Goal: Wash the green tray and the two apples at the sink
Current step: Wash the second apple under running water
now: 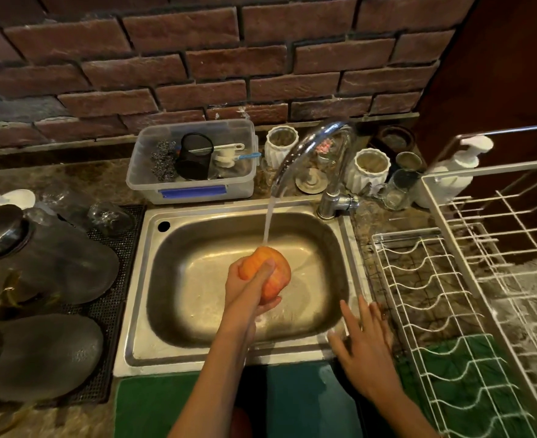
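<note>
One apple (265, 273) gripped in left hand (245, 279), held over sink (178, 352) under tap stream (268, 222). Right hand (365, 349) spread flat, empty, at sink's right rim. Best rotated under flow, all sides rubbed. Second apple unseen; green tray (153, 406) likely at near edge.

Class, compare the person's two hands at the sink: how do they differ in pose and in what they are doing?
The left hand grips an apple under the running water; the right hand holds nothing. The left hand is curled over the basin; the right hand lies flat, fingers spread, at the sink's right rim. Both are bare.
</note>
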`<action>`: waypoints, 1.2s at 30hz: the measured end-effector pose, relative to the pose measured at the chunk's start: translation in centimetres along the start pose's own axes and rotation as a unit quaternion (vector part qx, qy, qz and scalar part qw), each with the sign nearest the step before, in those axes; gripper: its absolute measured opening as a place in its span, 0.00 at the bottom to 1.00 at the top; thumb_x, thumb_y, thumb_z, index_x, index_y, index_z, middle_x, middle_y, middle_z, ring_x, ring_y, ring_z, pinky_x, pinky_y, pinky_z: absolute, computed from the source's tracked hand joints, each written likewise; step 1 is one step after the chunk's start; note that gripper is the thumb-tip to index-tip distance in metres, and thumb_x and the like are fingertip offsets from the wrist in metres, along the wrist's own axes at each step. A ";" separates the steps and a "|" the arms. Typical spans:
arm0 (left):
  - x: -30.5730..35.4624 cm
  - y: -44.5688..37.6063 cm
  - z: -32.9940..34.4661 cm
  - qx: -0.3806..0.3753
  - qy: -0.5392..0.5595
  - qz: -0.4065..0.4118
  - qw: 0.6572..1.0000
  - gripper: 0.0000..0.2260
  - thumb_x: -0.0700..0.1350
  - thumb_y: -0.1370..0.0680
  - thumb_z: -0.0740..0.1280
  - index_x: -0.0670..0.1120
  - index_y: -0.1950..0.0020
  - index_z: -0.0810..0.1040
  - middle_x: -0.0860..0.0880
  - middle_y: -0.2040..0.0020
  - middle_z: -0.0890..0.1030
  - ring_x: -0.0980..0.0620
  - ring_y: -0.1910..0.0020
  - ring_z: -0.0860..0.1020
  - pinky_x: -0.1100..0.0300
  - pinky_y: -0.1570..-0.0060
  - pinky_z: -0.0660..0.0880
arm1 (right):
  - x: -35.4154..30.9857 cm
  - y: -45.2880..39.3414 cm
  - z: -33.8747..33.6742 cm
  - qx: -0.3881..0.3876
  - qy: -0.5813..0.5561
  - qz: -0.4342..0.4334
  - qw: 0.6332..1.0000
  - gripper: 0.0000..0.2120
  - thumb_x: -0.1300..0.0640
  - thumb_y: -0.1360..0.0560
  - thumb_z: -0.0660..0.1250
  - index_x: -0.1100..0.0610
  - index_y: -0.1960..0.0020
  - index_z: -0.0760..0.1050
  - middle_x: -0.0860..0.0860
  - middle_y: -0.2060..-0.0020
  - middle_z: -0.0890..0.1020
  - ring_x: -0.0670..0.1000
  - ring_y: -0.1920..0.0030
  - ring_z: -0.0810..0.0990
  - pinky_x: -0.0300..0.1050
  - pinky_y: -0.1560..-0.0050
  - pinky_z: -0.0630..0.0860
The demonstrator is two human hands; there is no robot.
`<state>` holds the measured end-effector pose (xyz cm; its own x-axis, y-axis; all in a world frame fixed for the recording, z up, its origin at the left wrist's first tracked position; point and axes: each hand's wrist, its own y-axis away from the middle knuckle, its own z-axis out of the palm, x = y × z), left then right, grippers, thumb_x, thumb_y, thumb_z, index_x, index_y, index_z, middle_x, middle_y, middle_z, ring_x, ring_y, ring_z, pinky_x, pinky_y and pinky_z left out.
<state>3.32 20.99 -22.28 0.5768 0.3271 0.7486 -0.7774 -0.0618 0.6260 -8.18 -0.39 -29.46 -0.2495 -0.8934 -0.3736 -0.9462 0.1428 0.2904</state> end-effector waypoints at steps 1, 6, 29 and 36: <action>-0.1 0.4 0.0 -0.003 -0.002 0.004 1.000 0.22 0.52 0.29 0.78 0.62 0.40 0.73 0.53 0.39 0.75 0.45 0.42 0.78 0.49 0.56 0.84 | 0.3 0.4 0.4 -0.007 0.017 -0.004 1.000 0.34 0.33 0.23 0.50 0.41 0.21 0.46 0.46 0.23 0.33 0.49 0.24 0.26 0.55 0.26 0.32; -1.1 2.3 -0.2 -0.004 -0.037 0.052 0.998 0.29 0.52 0.34 0.81 0.62 0.37 0.73 0.52 0.38 0.76 0.46 0.40 0.78 0.48 0.52 0.84 | 1.0 0.7 1.3 -0.014 0.041 -0.011 0.999 0.37 0.32 0.24 0.47 0.48 0.20 0.48 0.48 0.24 0.32 0.49 0.25 0.24 0.56 0.25 0.33; -14.0 14.0 -3.6 -0.045 -0.374 0.190 0.907 0.37 0.54 0.43 0.81 0.64 0.40 0.66 0.61 0.40 0.69 0.71 0.41 0.69 0.75 0.48 0.68 | 1.1 0.6 1.3 0.006 0.031 -0.031 0.999 0.38 0.35 0.22 0.50 0.54 0.20 0.47 0.56 0.20 0.42 0.55 0.21 0.37 0.60 0.25 0.39; -16.3 14.0 -4.4 -0.062 -0.428 0.236 0.870 0.38 0.56 0.41 0.80 0.71 0.39 0.62 0.68 0.40 0.64 0.69 0.38 0.67 0.75 0.44 0.67 | 1.0 0.7 1.3 0.008 0.032 -0.034 0.999 0.36 0.37 0.21 0.53 0.55 0.20 0.50 0.57 0.20 0.44 0.57 0.21 0.39 0.63 0.24 0.43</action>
<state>-18.09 18.96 -26.63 0.1198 -0.5334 0.8374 -0.9690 0.1208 0.2155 -9.31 -0.62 -30.80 -0.1714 -0.9267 -0.3345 -0.9639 0.0875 0.2515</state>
